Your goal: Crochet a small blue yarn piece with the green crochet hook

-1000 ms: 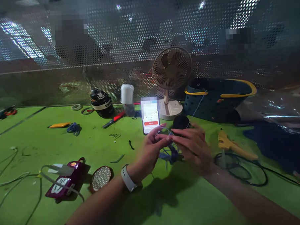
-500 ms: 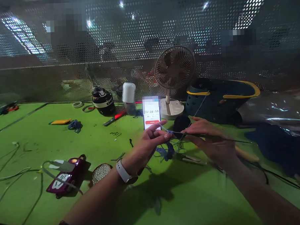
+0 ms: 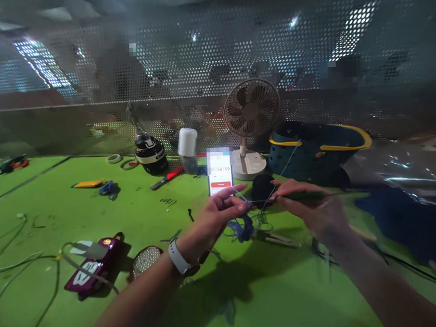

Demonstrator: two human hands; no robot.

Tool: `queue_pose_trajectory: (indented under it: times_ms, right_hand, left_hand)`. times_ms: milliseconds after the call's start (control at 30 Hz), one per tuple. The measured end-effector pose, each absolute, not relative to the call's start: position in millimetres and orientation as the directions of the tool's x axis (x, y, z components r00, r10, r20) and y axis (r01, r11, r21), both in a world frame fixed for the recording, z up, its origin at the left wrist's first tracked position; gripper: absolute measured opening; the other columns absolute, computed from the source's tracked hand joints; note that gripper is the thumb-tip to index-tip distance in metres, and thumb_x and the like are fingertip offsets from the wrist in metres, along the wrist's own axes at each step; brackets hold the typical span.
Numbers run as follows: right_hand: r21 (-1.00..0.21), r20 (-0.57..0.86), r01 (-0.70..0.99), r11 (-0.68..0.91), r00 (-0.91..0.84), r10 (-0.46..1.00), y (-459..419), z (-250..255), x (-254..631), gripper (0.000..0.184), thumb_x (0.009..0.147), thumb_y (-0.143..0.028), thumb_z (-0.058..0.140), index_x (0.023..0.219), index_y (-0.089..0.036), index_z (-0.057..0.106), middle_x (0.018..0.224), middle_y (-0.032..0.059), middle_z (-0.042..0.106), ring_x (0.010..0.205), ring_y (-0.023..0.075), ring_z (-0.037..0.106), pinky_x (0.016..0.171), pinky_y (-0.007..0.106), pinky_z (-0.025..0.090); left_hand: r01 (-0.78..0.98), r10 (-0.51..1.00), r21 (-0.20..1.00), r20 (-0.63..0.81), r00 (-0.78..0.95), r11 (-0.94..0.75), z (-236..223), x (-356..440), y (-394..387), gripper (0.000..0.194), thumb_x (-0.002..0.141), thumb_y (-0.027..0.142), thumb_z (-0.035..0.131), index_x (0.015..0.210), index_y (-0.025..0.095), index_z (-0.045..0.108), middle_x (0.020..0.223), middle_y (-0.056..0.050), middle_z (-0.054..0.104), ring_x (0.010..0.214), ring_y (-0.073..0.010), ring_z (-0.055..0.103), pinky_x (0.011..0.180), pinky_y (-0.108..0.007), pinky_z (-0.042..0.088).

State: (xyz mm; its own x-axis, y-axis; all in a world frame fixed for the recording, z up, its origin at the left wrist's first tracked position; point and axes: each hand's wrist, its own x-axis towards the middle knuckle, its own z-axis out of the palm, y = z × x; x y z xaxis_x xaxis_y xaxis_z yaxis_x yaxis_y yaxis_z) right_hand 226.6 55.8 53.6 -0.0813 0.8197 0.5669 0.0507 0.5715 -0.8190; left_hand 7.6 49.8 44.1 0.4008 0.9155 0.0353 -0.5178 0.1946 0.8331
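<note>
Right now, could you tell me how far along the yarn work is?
Looks done: a blue piece hangs below the left hand. In hand: that hand pinches its top; the right hand holds a thin tool there. Left: the yarn runs up to the basket, so it looks unfinished; how much remains is unclear.

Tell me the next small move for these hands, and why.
Probably, the right hand should catch the taut strand with the thin tool: the tool's tip is right by the spot where the left hand pinches the blue yarn, and the strand runs there from the left index finger.
</note>
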Motion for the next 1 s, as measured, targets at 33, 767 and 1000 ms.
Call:
queue_pose_trajectory:
  times_ms: [33, 767, 1000]
  right_hand:
    - [-0.879, 0.475, -0.010, 0.476, -0.077, 0.876, 57.2, 50.0, 226.9, 0.010, 0.072, -0.029, 0.082, 0.081, -0.030, 0.078, 0.083, -0.0007, 0.077, 0.089, 0.0211, 0.071, 0.092, 0.041, 0.053]
    - [-0.327, 0.900, 0.348, 0.879, -0.169, 0.401, 45.3, 39.0, 199.2, 0.027, 0.084, -0.014, 0.069, 0.102, -0.033, 0.072, 0.089, -0.0001, 0.077, 0.079, 0.0204, 0.070, 0.092, 0.047, 0.048]
    - [-0.508, 0.800, 0.196, 0.839, -0.254, 0.543, 55.9, 59.0, 218.9, 0.017, 0.081, -0.017, 0.074, 0.089, -0.032, 0.074, 0.080, -0.0038, 0.076, 0.074, 0.0184, 0.068, 0.095, 0.044, 0.044]
  left_hand:
    - [-0.493, 0.915, 0.853, 0.048, 0.400, 0.171, 43.9, 7.8, 49.5, 0.049, 0.069, 0.018, 0.083, 0.116, 0.019, 0.069, 0.075, 0.002, 0.066, 0.070, -0.0087, 0.058, 0.068, -0.023, 0.043]
    - [-0.585, 0.915, 0.764, -0.019, 0.402, 0.272, 35.1, 21.3, 40.6, 0.054, 0.069, 0.016, 0.084, 0.120, 0.017, 0.066, 0.072, 0.002, 0.067, 0.069, -0.0079, 0.057, 0.074, -0.024, 0.041]
    - [-0.565, 0.882, 0.778, 0.031, 0.471, 0.274, 33.5, 7.0, 52.9, 0.054, 0.069, 0.013, 0.083, 0.120, 0.015, 0.067, 0.069, 0.002, 0.063, 0.065, -0.0067, 0.052, 0.069, -0.023, 0.038]
